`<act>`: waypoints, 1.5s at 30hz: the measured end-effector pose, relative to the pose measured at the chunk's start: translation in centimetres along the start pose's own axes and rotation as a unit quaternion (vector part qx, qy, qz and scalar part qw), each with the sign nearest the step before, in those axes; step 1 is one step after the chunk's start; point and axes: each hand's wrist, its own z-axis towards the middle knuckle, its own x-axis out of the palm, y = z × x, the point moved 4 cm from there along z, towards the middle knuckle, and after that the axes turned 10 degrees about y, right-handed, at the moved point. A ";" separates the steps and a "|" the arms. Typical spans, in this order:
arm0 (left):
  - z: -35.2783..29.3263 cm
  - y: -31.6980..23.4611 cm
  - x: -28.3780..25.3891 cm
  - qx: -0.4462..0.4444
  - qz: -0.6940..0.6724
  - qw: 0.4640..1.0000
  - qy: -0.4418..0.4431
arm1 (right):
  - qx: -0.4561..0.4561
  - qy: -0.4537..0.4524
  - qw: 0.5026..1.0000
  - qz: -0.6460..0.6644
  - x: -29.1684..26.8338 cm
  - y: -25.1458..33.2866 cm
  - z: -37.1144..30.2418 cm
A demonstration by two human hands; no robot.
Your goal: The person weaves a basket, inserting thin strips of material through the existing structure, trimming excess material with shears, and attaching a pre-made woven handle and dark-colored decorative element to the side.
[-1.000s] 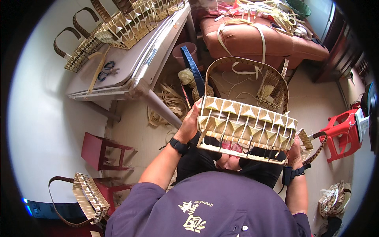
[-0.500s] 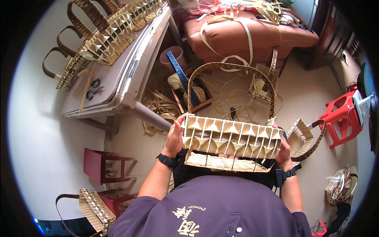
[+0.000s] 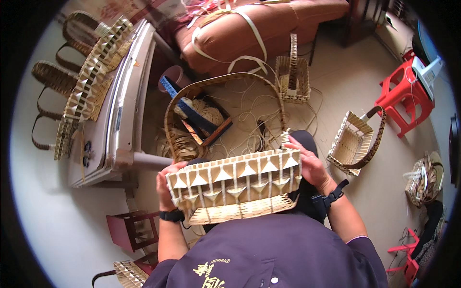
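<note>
A woven basket [image 3: 235, 180] with a tall arched handle [image 3: 225, 79] rests across my lap, tilted so one long side faces up. Pale triangular folds line that side in two rows. At the basket's left end, my left hand [image 3: 168, 185] is closed round the edge. Gripping the right end is my right hand [image 3: 309, 165], its fingers on the upper corner by the handle's foot. Part of each hand's fingers is hidden behind the basket.
Several similar baskets [image 3: 79, 103] stand on a table [image 3: 127, 110] at the left. Ahead, a dark tray [image 3: 223, 127] holds balls of cord. Finished-looking baskets [image 3: 353, 139] sit on the floor, right of me. A red stool [image 3: 403, 96] and a brown sofa [image 3: 240, 38] stand farther off.
My view has turned to the right, so the surroundings have shifted left. The basket now slants, its right end higher, and both hands still grip its ends.
</note>
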 end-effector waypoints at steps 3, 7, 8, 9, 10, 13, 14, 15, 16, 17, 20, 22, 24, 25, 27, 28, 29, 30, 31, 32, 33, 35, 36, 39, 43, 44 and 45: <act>-2.5 -2.7 -3.8 0.027 0.049 0.998 -0.006 | 0.022 0.025 0.999 0.019 1.2 1.2 -0.5; -3.1 -6.3 -3.4 0.019 0.165 0.986 -0.030 | 0.041 -0.155 0.987 -0.024 -4.8 2.5 -4.0; -2.9 -7.3 -2.0 0.005 0.187 0.981 -0.042 | 0.052 -0.210 0.976 -0.040 -7.3 2.0 -5.5; -2.7 -8.2 -1.1 -0.006 0.205 0.977 -0.056 | 0.070 -0.237 0.967 -0.060 -9.5 1.0 -6.6; -2.7 -8.9 -0.4 -0.016 0.219 0.973 -0.066 | 0.089 -0.262 0.958 -0.079 -11.6 0.1 -7.6; -3.3 -10.0 -0.2 -0.026 0.247 0.965 -0.090 | 0.175 -0.317 0.926 -0.107 -16.5 -4.7 -9.7; -3.8 -10.2 -0.2 -0.023 0.262 0.961 -0.090 | 0.212 -0.316 0.919 -0.107 -17.2 -6.1 -9.6; -5.5 -11.6 0.0 -0.021 0.273 0.957 -0.096 | 0.234 -0.314 0.913 -0.110 -17.5 -7.5 -9.6; -7.3 -13.0 0.1 -0.018 0.284 0.953 -0.102 | 0.252 -0.303 0.912 -0.117 -17.5 -9.0 -9.6; -8.3 -14.5 0.9 -0.038 0.306 0.944 -0.120 | 0.286 -0.272 0.912 -0.112 -14.6 -13.1 -10.0; -9.1 -15.1 3.1 -0.046 0.342 0.932 -0.113 | 0.321 -0.201 0.910 -0.168 -14.2 -15.6 -7.1; -9.8 -15.4 4.3 -0.042 0.360 0.927 -0.095 | 0.326 -0.157 0.910 -0.200 -14.3 -16.4 -4.6; -9.7 -15.9 5.9 -0.047 0.369 0.924 -0.085 | 0.328 -0.154 0.911 -0.197 -14.3 -17.0 -2.8; -9.6 -16.2 6.5 -0.050 0.372 0.923 -0.083 | 0.308 -0.097 0.902 -0.287 -15.7 -18.5 -2.0; -9.9 -16.9 7.4 -0.057 0.375 0.922 -0.083 | 0.288 -0.034 0.883 -0.369 -16.0 -19.7 -0.6; -10.0 -17.2 7.3 -0.057 0.374 0.922 -0.086 | 0.292 -0.008 0.860 -0.419 -16.3 -20.4 0.1; -10.5 -17.5 7.6 -0.061 0.375 0.920 -0.096 | 0.307 0.006 0.846 -0.436 -15.3 -20.8 0.9; -11.2 -17.7 7.6 -0.061 0.374 0.919 -0.105 | 0.323 0.021 0.830 -0.455 -14.2 -20.9 1.8; -11.4 -18.2 7.9 -0.067 0.373 0.919 -0.112 | 0.338 0.035 0.813 -0.472 -13.0 -20.9 2.5; -11.6 -18.6 8.1 -0.071 0.373 0.918 -0.118 | 0.261 0.116 0.742 -0.606 -11.6 -20.7 3.0; -11.8 -18.9 8.4 -0.076 0.371 0.917 -0.121 | 0.240 0.152 0.710 -0.645 -11.1 -21.4 3.1; -12.1 -19.5 8.7 -0.083 0.367 0.918 -0.128 | 0.186 0.215 0.638 -0.716 -9.7 -22.6 3.5; -12.3 -19.8 8.8 -0.083 0.365 0.918 -0.129 | 0.190 0.220 0.618 -0.730 -9.4 -23.3 3.5; -12.9 -20.6 9.2 -0.084 0.360 0.919 -0.137 | 0.204 0.257 0.599 -0.730 -9.2 -24.9 3.7; -12.7 -21.2 9.7 -0.092 0.359 0.918 -0.139 | 0.046 0.279 0.498 -0.820 -9.7 -26.7 2.4; -12.7 -21.2 9.7 -0.094 0.360 0.917 -0.141 | 0.133 0.296 0.491 -0.809 -10.5 -27.3 1.9; -12.6 -21.1 10.0 -0.090 0.360 0.916 -0.149 | 0.177 0.312 0.476 -0.803 -11.1 -27.5 1.1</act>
